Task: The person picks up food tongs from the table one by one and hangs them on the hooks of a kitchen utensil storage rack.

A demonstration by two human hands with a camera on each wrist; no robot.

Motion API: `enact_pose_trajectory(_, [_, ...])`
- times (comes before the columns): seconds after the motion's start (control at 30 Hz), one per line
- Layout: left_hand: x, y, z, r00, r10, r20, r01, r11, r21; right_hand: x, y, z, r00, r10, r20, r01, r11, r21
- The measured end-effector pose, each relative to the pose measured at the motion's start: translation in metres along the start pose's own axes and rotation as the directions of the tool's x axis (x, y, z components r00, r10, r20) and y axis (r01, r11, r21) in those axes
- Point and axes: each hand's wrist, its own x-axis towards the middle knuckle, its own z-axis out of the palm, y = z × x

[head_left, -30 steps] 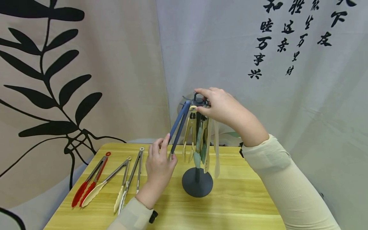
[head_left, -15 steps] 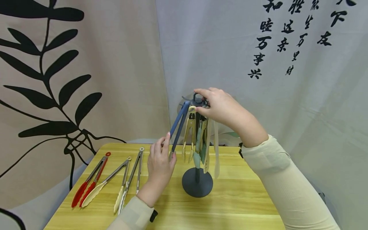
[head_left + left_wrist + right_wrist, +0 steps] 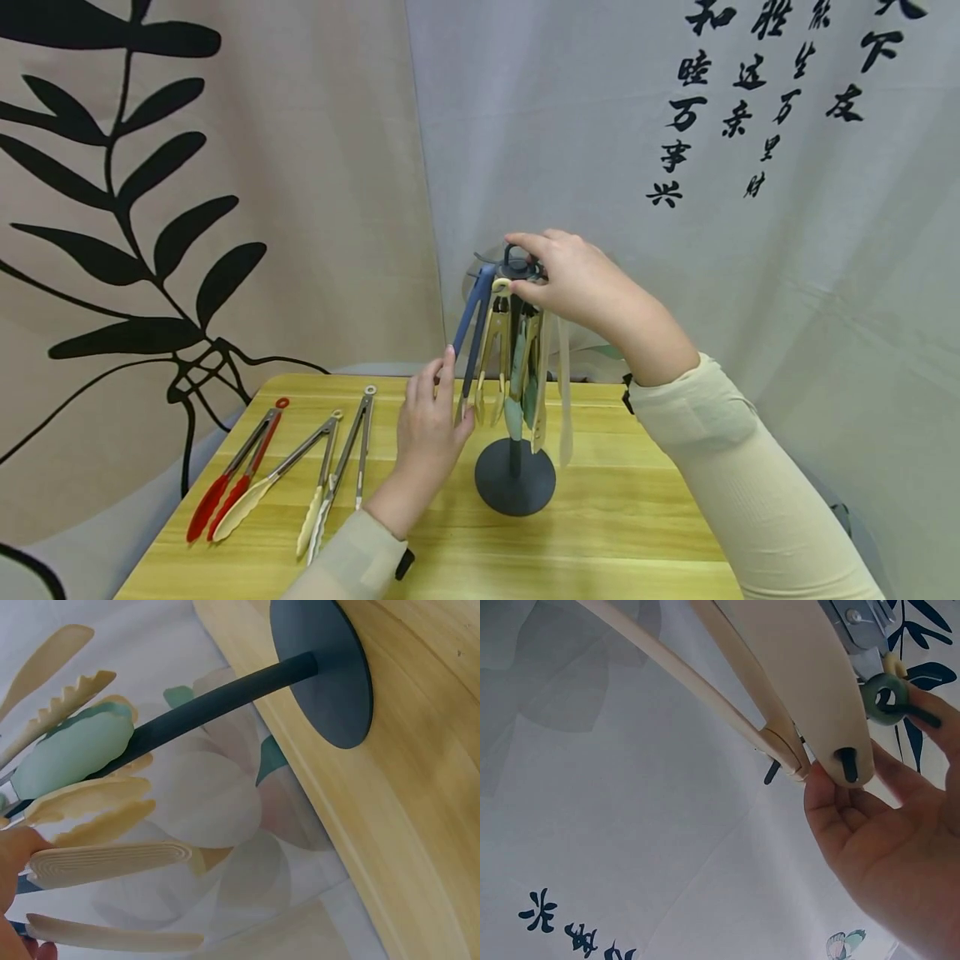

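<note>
A dark utensil stand holds several hanging utensils around its top. At its left side hang blue tongs, their top end against the rack; their pale beige heads show in the left wrist view. My left hand holds the arms of these tongs low on the handles, thumb on the right arm. My right hand grips the rack top of the stand, its fingers curled around the rim. In the right wrist view, that hand is near beige utensils and a green ring on hooks.
On the left of the wooden table lie red tongs, cream-tipped tongs and white-tipped tongs. Yellow tongs and pale green tongs hang on the stand beside the blue ones. A cloth backdrop is behind.
My left hand has moved right, swinging the lower part of the blue tongs closer to the stand's pole. My right hand has stayed on the rack top.
</note>
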Motion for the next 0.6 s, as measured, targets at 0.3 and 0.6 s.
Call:
enact_pose_trajectory(0.3, [-0.0017,0.0019,0.0029,0.996,-0.029,0.089,0.029,1.0,0.002,-0.0002,0.0012,0.0008,1.0,0.003,-0.001,-0.003,1.0,0.002])
enact_pose_trajectory(0.6, [-0.0034,0.0011,0.0056,0.99,-0.054,0.132,0.05,0.998,0.032,0.0002,0.0013,0.0008,1.0,0.003,0.003,-0.003,1.0,-0.005])
